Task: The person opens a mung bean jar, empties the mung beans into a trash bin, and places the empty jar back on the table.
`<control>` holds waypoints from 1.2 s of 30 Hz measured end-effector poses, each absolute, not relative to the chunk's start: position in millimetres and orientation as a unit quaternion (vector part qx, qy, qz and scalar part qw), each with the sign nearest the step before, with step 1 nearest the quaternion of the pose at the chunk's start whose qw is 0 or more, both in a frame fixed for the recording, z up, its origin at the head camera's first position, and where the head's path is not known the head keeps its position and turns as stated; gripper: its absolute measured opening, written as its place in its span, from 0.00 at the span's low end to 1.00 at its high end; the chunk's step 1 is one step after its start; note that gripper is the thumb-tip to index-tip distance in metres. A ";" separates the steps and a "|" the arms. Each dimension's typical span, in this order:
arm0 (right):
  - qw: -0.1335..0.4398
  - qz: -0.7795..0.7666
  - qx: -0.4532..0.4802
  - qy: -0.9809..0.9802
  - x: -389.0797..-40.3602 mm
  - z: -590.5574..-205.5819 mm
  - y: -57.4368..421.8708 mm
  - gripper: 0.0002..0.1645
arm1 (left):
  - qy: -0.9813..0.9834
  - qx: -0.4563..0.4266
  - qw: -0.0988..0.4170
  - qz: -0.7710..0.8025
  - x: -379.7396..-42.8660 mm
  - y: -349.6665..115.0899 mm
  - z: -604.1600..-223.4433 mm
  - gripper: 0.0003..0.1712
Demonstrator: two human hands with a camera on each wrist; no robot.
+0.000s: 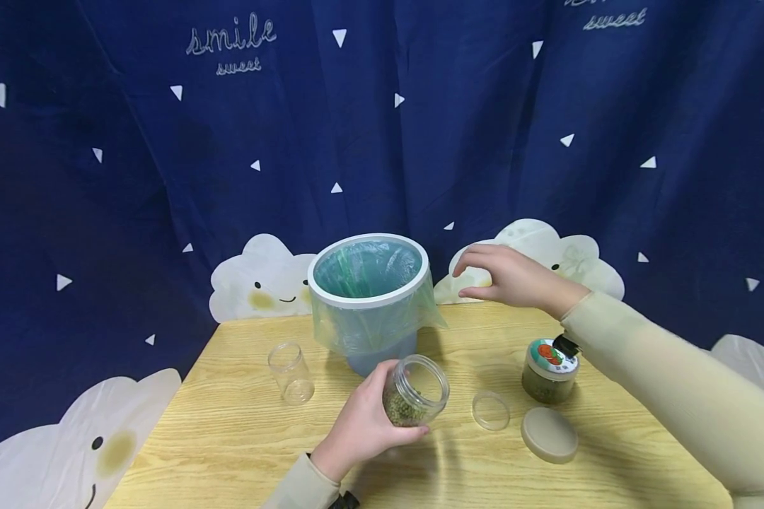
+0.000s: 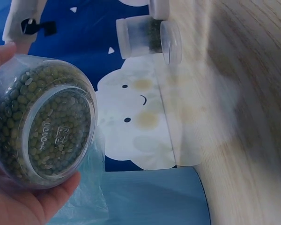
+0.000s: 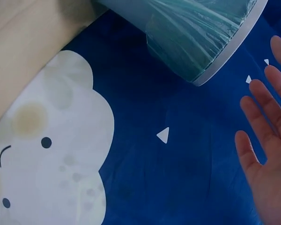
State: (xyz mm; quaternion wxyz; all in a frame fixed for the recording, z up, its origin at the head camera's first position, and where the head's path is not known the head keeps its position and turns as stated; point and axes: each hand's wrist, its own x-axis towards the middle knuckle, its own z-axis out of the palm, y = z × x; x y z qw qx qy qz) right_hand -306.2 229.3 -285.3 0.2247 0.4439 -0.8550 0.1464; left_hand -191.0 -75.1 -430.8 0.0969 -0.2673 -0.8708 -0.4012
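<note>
In the head view my left hand (image 1: 371, 417) grips a clear plastic jar (image 1: 414, 392) of green mung beans, lidless and tilted with its mouth up and to the right. The left wrist view shows the jar's embossed base (image 2: 61, 133) with beans packed behind it. My right hand (image 1: 506, 274) is raised in the air right of the trash bin (image 1: 382, 353), fingers spread and bent, holding nothing. In the right wrist view the same hand (image 3: 271, 126) shows its palm and separated fingers. A green plastic bag (image 1: 331, 322) lines the bin under a white rim ring.
An uncapped clear cup (image 1: 291, 375) stands left of the bin. On the right are a second jar (image 1: 547, 382) with a printed lid, a beige lid (image 1: 550, 435) and a clear ring-like lid (image 1: 491, 411). A blue cloud-patterned curtain (image 1: 382, 141) hangs behind the wooden table (image 1: 229, 438).
</note>
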 end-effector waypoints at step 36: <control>0.067 0.112 0.403 -0.906 -342.3 -257.1 168.2 0.15 | -0.871 -0.264 0.085 -0.405 -189.5 -75.2 -431.0 0.56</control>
